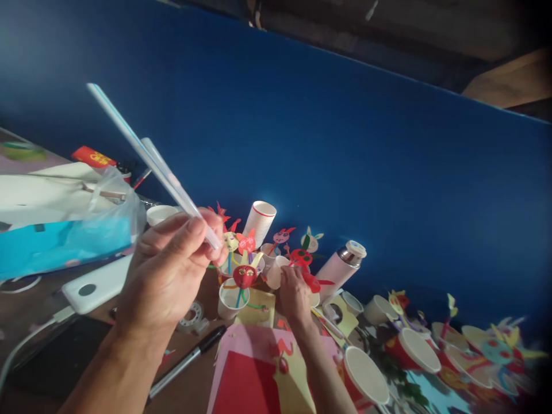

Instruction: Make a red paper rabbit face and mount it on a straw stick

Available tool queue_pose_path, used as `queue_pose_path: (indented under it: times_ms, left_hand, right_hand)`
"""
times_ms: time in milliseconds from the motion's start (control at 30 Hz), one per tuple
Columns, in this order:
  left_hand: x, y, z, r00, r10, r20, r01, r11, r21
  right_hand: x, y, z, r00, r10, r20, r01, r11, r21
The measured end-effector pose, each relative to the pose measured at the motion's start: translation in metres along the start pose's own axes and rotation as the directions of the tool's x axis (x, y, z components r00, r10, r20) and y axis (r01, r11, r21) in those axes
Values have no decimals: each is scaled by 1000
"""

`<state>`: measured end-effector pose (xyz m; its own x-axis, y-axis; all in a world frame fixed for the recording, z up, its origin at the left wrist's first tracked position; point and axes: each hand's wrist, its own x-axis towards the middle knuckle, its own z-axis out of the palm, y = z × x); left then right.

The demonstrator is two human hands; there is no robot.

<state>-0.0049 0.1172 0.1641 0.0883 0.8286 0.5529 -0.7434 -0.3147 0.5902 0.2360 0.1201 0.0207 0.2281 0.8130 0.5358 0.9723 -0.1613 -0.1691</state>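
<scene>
My left hand is raised, with its fingers pinched around clear drinking straws; one shows a blue stripe, and they point up and to the left. Farther out, my right hand reaches among the craft cups, its fingers closed at the side of a white paper cup. Those fingertips are partly hidden. A red paper figure with green spots stands just beyond that hand. Between my hands, a dark red paper face on a blue straw rises from another white cup.
A stack of paper cups and a white thermos stand against the blue wall. Red and pink paper sheets, a marker, a tape roll and a white power bank lie nearer. Several cups crowd the right.
</scene>
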Motion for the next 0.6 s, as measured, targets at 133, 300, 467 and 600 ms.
queue_pose_path:
  times_ms: [133,300,467,600]
  left_hand:
    - [-1,0,-1,1000,-1,-26,1,1000,3]
    - [0,1,0,1000,-6,-20,6,1000,9]
    - [0,1,-1,1000,-19,-11,19,1000,10]
    - [1,0,0,999,-29,-17,29,1000,3]
  right_hand:
    - [5,2,-7,1000,-2,-2,2,999,40]
    - [1,2,-8,999,-47,12,46,996,77]
    - [-3,2,-4,998,-56,27,54,997,55]
    - [-6,6,-4,997,-54,60,54,999,3]
